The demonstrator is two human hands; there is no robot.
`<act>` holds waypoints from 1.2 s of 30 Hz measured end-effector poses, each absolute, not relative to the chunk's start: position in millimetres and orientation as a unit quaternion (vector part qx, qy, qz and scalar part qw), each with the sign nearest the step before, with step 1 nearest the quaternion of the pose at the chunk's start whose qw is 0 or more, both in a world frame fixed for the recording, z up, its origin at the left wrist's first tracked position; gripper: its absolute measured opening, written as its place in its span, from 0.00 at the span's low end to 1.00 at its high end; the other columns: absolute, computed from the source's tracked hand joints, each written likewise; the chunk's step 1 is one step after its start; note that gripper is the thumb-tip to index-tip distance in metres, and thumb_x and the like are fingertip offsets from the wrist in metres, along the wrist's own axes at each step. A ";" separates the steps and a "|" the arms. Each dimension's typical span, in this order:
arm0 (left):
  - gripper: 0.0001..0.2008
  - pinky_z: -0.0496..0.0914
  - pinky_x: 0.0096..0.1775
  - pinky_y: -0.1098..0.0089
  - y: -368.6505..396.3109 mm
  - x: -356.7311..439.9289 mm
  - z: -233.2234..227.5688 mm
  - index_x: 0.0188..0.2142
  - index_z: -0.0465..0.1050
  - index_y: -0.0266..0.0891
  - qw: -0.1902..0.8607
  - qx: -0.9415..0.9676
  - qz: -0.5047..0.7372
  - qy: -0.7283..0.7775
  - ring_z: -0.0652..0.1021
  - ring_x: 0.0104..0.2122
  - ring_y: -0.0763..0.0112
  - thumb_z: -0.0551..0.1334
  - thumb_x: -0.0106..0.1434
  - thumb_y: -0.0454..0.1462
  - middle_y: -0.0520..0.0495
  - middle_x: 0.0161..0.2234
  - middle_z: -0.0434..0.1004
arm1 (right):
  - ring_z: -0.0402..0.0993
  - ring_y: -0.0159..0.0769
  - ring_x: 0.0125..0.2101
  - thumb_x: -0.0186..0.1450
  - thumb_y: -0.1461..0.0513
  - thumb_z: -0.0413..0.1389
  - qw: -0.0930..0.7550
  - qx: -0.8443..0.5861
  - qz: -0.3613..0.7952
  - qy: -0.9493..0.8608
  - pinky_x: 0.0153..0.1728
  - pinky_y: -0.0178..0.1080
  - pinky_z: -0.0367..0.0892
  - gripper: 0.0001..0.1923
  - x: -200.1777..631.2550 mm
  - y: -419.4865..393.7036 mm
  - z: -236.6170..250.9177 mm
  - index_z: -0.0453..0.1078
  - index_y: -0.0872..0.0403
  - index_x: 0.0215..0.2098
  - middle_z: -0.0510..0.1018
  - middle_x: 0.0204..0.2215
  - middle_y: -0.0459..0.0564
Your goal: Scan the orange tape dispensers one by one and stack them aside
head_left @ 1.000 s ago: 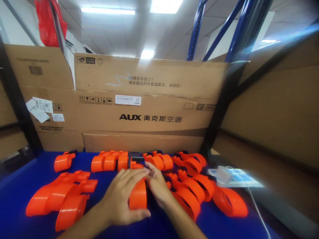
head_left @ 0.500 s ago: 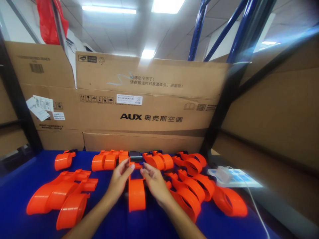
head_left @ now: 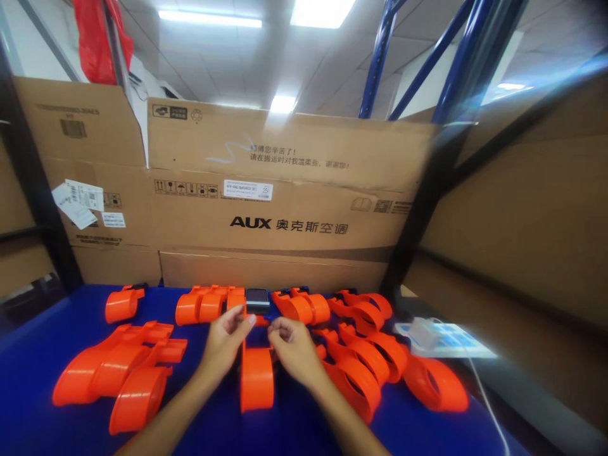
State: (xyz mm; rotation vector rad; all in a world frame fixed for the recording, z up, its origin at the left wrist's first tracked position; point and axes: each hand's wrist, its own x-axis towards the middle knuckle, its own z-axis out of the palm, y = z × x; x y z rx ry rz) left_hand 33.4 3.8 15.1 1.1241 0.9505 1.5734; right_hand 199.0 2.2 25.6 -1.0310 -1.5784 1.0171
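Observation:
Between my two hands is an orange plastic piece with a wide round loop (head_left: pixel 257 380) hanging toward me. My left hand (head_left: pixel 227 339) grips its upper left edge between thumb and fingers. At the upper right side, my right hand (head_left: pixel 295 347) is closed, its fingers curled and pinched beside a small dark blue bit (head_left: pixel 268 318); what lies inside those fingertips is hidden. Just beyond the fingertips stands a small device with a dark screen (head_left: pixel 257 301). Part of the orange piece's upper end is covered by the hands.
Several similar orange looped pieces lie left (head_left: pixel 137 399) and right (head_left: pixel 356 386) on the blue tabletop (head_left: pixel 209 424). More line the back, some with dark ends. A power strip (head_left: pixel 456 341) with a white cable sits at right. Cardboard (head_left: pixel 285 253) walls the back; rack posts flank it.
The orange piece's loop has shifted slightly left and toward me. My right fingers have curled in more, and more of the device's screen shows.

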 end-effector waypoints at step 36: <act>0.24 0.71 0.46 0.65 -6.4 32.7 21.9 0.49 0.77 0.38 0.499 0.430 0.662 0.358 0.80 0.43 0.59 0.72 0.53 0.43 0.43 0.39 0.83 | 0.57 0.28 0.21 0.59 0.62 0.51 0.478 -0.437 0.326 -0.688 0.21 0.31 0.50 0.10 198.2 6.5 17.2 0.58 0.52 0.21 0.59 0.17 0.39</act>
